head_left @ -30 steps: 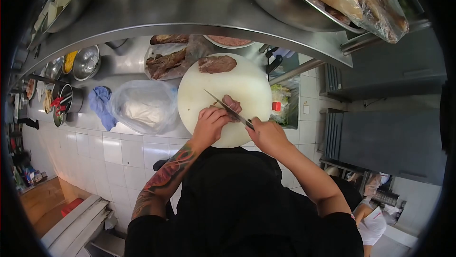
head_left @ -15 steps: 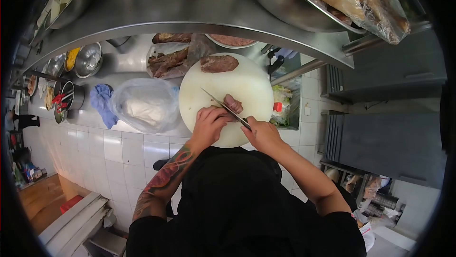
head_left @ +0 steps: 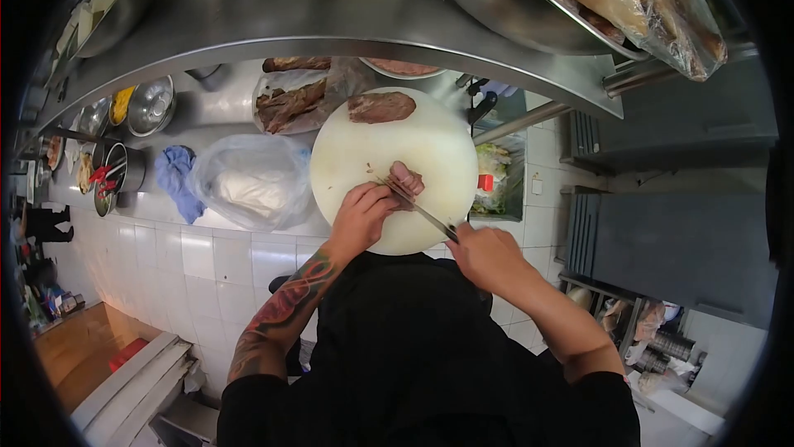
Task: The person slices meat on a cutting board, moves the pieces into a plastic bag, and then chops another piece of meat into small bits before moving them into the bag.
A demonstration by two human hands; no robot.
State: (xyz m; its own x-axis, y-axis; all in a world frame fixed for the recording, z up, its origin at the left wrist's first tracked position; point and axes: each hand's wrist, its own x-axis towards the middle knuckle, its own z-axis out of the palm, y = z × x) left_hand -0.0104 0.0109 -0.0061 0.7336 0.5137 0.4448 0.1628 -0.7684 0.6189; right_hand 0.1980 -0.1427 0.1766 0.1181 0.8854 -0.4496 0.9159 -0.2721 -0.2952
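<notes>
A round white cutting board [head_left: 341,149] lies before me on the counter. My right hand [head_left: 488,255] is wrapped round the dark handle of a knife [head_left: 432,219], whose blade slants up and left across the board into the meat. With curled fingers, my left hand [head_left: 365,210] presses a piece of meat against the board, left of the blade; much of that piece is hidden under the fingers. Pinkish cut meat [head_left: 405,176] lies just beyond the blade. A bigger cooked meat chunk [head_left: 380,106] rests at the board's far edge, apart from both hands.
Left of the board stand a clear plastic bag [head_left: 252,182] with white contents and a blue cloth [head_left: 175,182]. Behind are bagged meat [head_left: 289,105] and a bowl of meat [head_left: 404,68]. A steel shelf [head_left: 331,17] overhangs the counter. Greens fill a bin [head_left: 496,186] at right.
My right hand has drawn the knife back, right and slightly toward me, so less blade shows past the meat. My left hand stays nearly in place. Small crumbs now show on the board.
</notes>
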